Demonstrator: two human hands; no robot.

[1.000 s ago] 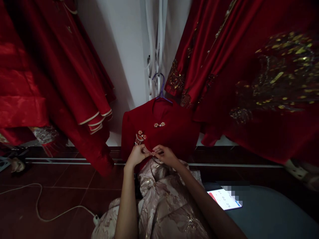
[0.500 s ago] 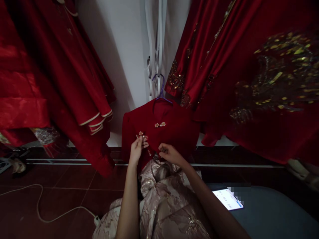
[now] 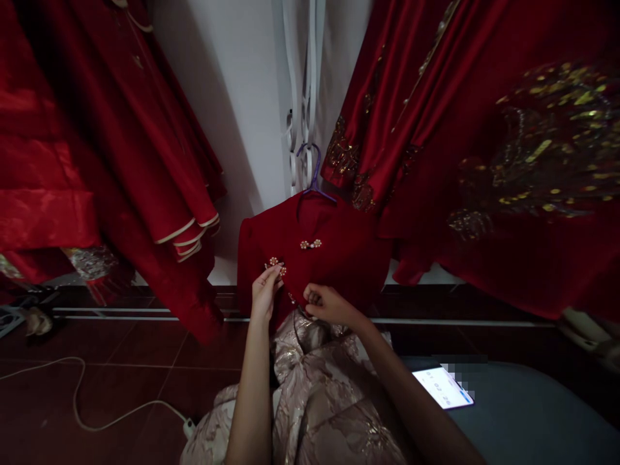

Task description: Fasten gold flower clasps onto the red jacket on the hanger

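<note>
A red jacket (image 3: 349,258) hangs by its neck from a purple hanger (image 3: 314,174). Pearly beaded flower clasps (image 3: 310,245) decorate its upper front. Farther down on the left is another beaded ornament (image 3: 274,261), which my left hand (image 3: 265,290) pinches between thumb and fingertips. Close to the jacket's lower front, my right hand (image 3: 327,303) is closed with curled fingers; whatever it holds, if anything, is too small to see. A patterned, shiny cloth (image 3: 334,387) covers my lap under both forearms.
Red garments (image 3: 159,142) hang at left, and embroidered, sequined red ones (image 3: 542,148) at right. A lit phone (image 3: 443,387) lies on a grey surface (image 3: 523,413) at lower right. A white cable (image 3: 77,400) crosses the tiled floor. A white rail (image 3: 436,321) runs low behind.
My right hand has shifted slightly left and down, its fingers curled. My left hand stays at the beaded ornament with a small shift of its fingers.
</note>
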